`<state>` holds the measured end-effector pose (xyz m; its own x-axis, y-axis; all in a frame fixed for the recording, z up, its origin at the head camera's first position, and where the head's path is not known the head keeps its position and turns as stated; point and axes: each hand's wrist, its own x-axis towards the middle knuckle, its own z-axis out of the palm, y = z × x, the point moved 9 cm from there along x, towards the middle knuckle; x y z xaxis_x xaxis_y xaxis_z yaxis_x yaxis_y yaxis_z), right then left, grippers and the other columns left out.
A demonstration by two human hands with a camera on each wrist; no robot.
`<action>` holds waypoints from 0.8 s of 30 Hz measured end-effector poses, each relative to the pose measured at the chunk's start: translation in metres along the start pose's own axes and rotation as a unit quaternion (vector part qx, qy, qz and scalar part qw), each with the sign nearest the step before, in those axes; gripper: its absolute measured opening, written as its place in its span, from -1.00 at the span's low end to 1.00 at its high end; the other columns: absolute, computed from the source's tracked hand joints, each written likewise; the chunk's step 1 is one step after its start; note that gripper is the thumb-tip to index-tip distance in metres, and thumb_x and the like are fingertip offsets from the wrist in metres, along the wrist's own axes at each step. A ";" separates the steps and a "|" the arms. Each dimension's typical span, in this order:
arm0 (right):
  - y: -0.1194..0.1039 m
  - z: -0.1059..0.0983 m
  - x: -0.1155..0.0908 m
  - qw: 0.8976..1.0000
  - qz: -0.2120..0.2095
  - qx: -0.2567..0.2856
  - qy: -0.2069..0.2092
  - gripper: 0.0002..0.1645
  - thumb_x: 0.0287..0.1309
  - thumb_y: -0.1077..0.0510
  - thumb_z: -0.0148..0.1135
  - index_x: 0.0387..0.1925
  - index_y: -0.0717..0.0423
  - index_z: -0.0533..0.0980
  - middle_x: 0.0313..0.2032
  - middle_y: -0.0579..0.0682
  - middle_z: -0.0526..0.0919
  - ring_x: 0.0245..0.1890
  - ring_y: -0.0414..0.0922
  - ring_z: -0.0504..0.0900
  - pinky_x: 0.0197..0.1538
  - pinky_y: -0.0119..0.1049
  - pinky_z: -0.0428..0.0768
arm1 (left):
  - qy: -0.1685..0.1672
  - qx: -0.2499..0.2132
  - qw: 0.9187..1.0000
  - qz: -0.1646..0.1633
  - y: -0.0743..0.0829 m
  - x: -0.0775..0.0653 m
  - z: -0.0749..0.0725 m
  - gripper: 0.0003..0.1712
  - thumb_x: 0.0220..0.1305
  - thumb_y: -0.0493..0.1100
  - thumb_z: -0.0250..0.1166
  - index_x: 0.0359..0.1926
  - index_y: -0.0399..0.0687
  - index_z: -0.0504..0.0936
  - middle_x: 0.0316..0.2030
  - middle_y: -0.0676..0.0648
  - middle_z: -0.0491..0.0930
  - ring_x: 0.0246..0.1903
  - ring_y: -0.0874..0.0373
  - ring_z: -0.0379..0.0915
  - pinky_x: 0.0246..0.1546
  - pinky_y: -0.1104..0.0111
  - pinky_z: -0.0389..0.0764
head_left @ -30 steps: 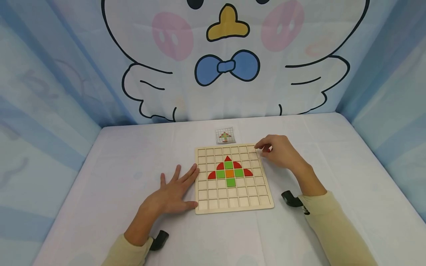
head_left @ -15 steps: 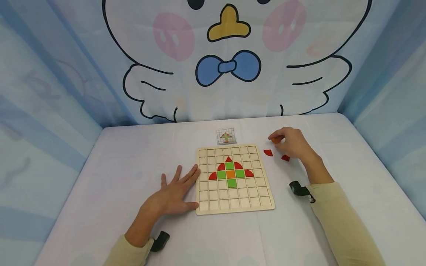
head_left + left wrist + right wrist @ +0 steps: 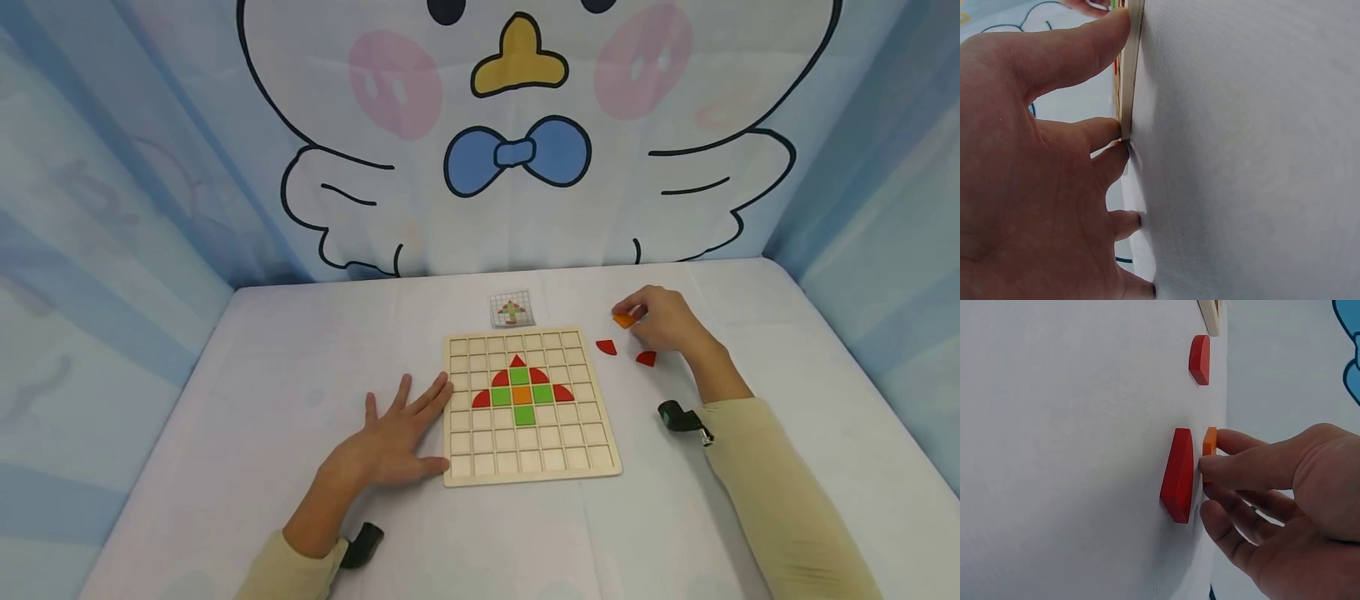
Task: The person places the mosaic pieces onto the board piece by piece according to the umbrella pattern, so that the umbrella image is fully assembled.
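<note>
My left hand [image 3: 393, 437] lies with spread, straight fingers on the white table, thumb and fingertips touching the left edge of a wooden grid board [image 3: 480, 458]. Set in the board's cells are red, green and orange pieces, with an orange square [image 3: 521, 395] in the middle and a red triangle [image 3: 517, 361] on top. Beyond the board's right corner, my right hand [image 3: 663, 321] pinches an orange block [image 3: 623, 320] between thumb and fingers, close to the tabletop. Two red quarter-circle blocks lie near it: one [image 3: 607, 347] beside the board, another [image 3: 647, 358] below the hand.
A small pattern card [image 3: 512, 309], printed with a similar coloured figure on a grid, lies just behind the board. A cartoon-printed curtain [image 3: 517, 225] hangs behind the table [image 3: 300, 350].
My right hand has moved from the board's upper right corner rightward and back to the orange block, uncovering the two red quarter circles. The left hand stays in place.
</note>
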<state>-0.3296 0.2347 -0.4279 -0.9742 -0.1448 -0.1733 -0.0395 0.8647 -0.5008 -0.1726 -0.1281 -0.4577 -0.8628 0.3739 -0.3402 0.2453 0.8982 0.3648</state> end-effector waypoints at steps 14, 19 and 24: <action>0.001 0.002 0.001 1.000 0.001 -0.006 0.011 -0.65 0.28 0.38 0.31 0.09 0.26 0.68 0.06 0.34 0.62 0.01 0.20 0.56 0.11 0.05 0.66 | -0.003 0.000 1.000 0.001 0.001 0.000 0.000 0.15 0.27 0.20 0.41 0.69 0.22 -0.06 0.69 0.16 -0.22 0.66 -0.29 -0.47 0.41 -0.54 -0.37; 0.001 0.002 0.000 1.000 0.007 -0.001 0.005 -0.64 0.29 0.36 0.33 0.11 0.26 0.67 0.07 0.34 0.63 0.01 0.19 0.57 0.11 0.02 0.68 | -0.002 -0.002 1.000 0.000 0.001 0.000 -0.001 0.15 0.26 0.20 0.41 0.69 0.22 -0.06 0.69 0.16 -0.22 0.66 -0.29 -0.47 0.40 -0.54 -0.38; -0.002 0.000 -0.004 1.000 0.001 -0.001 0.004 -0.64 0.30 0.32 0.34 0.12 0.27 0.66 0.07 0.34 0.63 0.00 0.20 0.56 0.08 0.00 0.68 | -0.002 -0.002 1.000 0.000 0.001 -0.001 -0.002 0.15 0.27 0.20 0.41 0.69 0.22 -0.06 0.69 0.16 -0.23 0.66 -0.29 -0.47 0.40 -0.54 -0.38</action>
<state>-0.3261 0.2334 -0.4258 -0.9759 -0.1398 -0.1675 -0.0385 0.8660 -0.4985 -0.1726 -0.1277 -0.4557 -0.8608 0.3755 -0.3435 0.2446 0.8971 0.3678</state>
